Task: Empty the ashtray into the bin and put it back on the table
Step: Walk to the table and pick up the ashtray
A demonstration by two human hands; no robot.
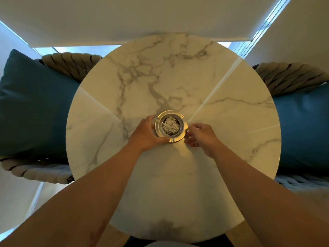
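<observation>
A round golden metal ashtray [171, 126] filled with grey speckled ash stands near the middle of the round white marble table [204, 175]. My left hand [145, 134] cups the ashtray's left and near rim, fingers curled around its edge. Just right of the ashtray, my right hand [200, 135] has its fingertips at the right rim and its fingers are spread; whether they touch the metal is unclear. No bin is in view.
Two chairs with teal cushions and thick braided rope frames flank the table, one on the left [32, 104] and one on the right [302, 118]. A white wall and window blinds [263, 25] lie beyond the far edge of the table.
</observation>
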